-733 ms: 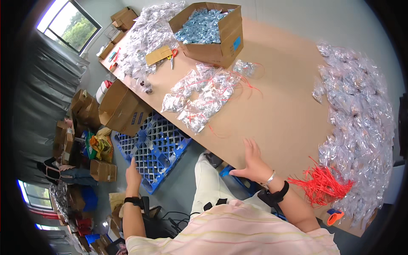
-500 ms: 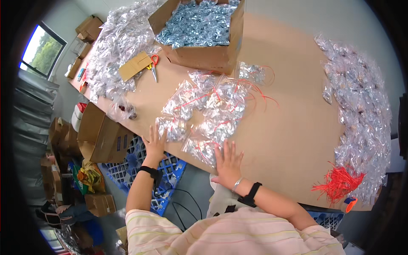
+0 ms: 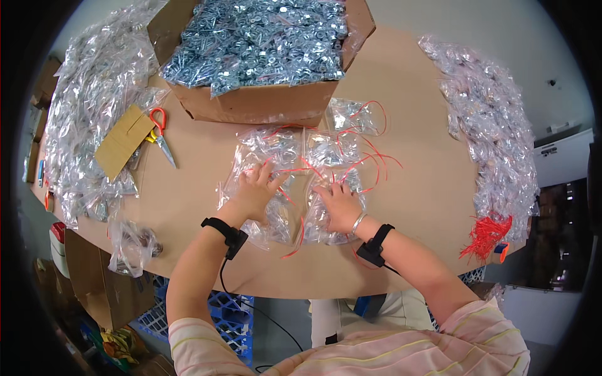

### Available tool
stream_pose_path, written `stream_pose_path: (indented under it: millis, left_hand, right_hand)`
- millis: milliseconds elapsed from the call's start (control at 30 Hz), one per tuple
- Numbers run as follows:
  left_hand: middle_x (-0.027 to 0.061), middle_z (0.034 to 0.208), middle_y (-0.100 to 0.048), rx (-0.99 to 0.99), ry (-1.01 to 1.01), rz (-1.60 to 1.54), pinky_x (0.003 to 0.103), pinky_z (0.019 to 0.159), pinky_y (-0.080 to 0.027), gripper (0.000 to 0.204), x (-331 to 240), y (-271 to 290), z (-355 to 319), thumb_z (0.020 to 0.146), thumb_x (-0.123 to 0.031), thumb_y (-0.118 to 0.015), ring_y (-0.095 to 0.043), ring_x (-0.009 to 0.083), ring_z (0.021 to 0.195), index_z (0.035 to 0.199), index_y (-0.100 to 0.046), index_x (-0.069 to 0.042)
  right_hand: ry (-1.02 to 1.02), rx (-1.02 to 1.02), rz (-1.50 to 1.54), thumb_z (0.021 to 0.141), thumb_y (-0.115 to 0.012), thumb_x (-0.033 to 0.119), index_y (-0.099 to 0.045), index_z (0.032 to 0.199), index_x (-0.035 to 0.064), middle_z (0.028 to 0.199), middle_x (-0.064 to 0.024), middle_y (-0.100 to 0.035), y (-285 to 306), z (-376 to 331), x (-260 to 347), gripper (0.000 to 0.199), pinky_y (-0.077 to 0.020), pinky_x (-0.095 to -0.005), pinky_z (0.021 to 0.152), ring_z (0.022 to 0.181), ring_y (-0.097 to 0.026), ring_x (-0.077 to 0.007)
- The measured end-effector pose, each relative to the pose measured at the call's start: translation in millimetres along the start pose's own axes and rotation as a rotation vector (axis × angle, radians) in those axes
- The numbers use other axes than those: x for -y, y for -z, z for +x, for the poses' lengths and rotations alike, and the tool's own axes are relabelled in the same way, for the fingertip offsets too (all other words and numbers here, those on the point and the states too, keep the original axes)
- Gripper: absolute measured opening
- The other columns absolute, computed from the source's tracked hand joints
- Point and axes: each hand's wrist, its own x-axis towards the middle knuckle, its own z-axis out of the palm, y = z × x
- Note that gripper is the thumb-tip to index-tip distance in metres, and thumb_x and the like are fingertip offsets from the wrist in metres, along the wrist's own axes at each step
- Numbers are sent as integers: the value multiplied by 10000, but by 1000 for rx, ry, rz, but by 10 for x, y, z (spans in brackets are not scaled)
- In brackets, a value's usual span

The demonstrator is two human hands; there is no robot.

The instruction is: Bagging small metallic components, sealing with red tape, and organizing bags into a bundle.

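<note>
- Two hands, left hand [image 3: 256, 191] and right hand [image 3: 339, 205], each with one black wrist strap.
- One open cardboard box [image 3: 263, 103] of small bagged metal parts.
- One pair of scissors [image 3: 160, 133].
- One flat cardboard piece [image 3: 123, 141].
- One bundle of red ties [image 3: 488, 233].
- Clear bags [image 3: 276, 150]: too many to count.

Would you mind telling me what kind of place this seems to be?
Probably a small packing workshop. A brown cardboard box is full of clear plastic bags of metal hardware, more bags are heaped along the tan worktable, and a bundle of red ties lies near its edge.
</note>
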Motion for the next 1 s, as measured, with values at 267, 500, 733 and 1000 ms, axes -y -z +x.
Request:
stream_pose_path:
  millis: [267,500,733,1000]
  left_hand:
    - [195,1354,-405,12,-94,-446,458,805,-505,789,134,146,251,569,-45,-725,-591,397,993,1298,-426,-81]
    - [181,1385,-376,-155,149,-364,505,905,-470,994,352,287,551,543,-135,-769,-498,420,1124,1432,-330,-205]
    - [173,1315,-450,-289,206,-219,518,964,-445,934,171,149,592,503,-239,-849,-436,391,1220,1341,-446,-149]
    - [169,1059,-618,-296,324,-601,438,849,-509,653,-941,-34,565,586,-159,-795,-620,360,963,1179,-555,-29]
  right_hand:
    - [216,-165,679,611,-752,222,-380,1334,66,1220,-217,-537,679,19,-754,828,-457,-403,930,1094,-553,-338]
    - [-220,-202,124,486,-869,406,-75,1526,195,1532,-248,-130,1212,1406,-1004,1325,-284,-566,1089,1396,-113,-502]
    - [-66,-109,-16,424,-859,487,-345,1422,48,1343,-247,-486,1001,1218,-1054,1205,-388,-460,1029,1240,-446,-435]
    - [-338,-184,682,559,-807,377,-492,1305,19,1118,-223,-641,-95,-54,-748,885,-495,-378,885,1026,-630,-297]
